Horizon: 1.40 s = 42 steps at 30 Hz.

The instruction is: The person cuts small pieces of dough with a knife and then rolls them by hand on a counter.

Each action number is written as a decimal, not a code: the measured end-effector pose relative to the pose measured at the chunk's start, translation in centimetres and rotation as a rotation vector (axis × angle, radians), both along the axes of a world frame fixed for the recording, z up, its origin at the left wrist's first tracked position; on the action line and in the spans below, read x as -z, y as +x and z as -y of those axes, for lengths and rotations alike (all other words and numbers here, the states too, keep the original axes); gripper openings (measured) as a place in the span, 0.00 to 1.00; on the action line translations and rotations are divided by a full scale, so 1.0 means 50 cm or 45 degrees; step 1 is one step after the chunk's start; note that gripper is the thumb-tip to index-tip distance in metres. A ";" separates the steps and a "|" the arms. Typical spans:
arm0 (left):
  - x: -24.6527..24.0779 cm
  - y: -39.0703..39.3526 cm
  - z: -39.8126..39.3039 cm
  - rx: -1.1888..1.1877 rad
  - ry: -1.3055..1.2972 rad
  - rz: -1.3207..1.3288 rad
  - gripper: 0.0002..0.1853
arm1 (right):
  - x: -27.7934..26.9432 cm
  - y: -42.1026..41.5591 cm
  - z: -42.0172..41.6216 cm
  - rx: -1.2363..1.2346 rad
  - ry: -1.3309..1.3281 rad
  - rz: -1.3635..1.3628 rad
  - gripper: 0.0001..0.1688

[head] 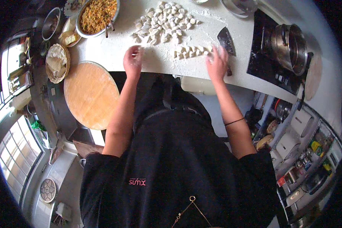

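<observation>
My right hand [218, 61] is over the right end of a double row of cut dough pieces [191, 52], its fingers apart and blurred. Whether its fingertips touch the dough is unclear. A dark-bladed kitchen knife [226, 42] lies just beyond that hand, its handle towards the counter's front edge. Over the floured counter, my left hand [133, 61] is curled near the front edge. Something whitish shows at its fingers, too blurred to identify. Farther back, a loose heap of floured dough pieces [166, 24] spreads across the counter [108, 52].
A metal bowl of chopped filling [98, 17] with utensils stands back left. Nearer are a lined basket [57, 62] and a round wooden board [91, 94] beside my left forearm. At right, a steel pot [293, 51] sits on a black cooktop [259, 54].
</observation>
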<state>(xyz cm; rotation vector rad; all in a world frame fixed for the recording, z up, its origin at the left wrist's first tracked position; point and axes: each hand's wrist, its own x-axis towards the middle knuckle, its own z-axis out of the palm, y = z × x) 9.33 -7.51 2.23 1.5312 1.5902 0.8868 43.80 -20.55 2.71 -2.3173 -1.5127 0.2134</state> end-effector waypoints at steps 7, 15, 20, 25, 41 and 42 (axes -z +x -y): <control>-0.001 -0.036 -0.042 -0.143 0.027 -0.090 0.16 | 0.031 -0.160 -0.067 -0.456 0.039 -0.037 0.43; -0.005 0.064 0.017 0.248 0.377 -0.451 0.29 | 0.046 -0.053 -0.090 -0.222 0.057 0.057 0.33; 0.005 0.157 0.056 0.883 0.460 -0.592 0.43 | 0.058 -0.068 -0.038 -0.268 0.113 0.002 0.42; 0.029 0.158 0.032 1.017 0.459 -0.662 0.41 | 0.064 -0.109 -0.112 -0.616 0.232 -0.082 0.46; 0.057 0.183 0.039 1.112 0.588 -0.852 0.42 | 0.051 -0.062 -0.168 -0.600 0.162 0.064 0.40; 0.045 0.180 0.026 1.121 0.515 -0.803 0.36 | 0.068 -0.025 -0.166 -0.522 0.187 0.153 0.37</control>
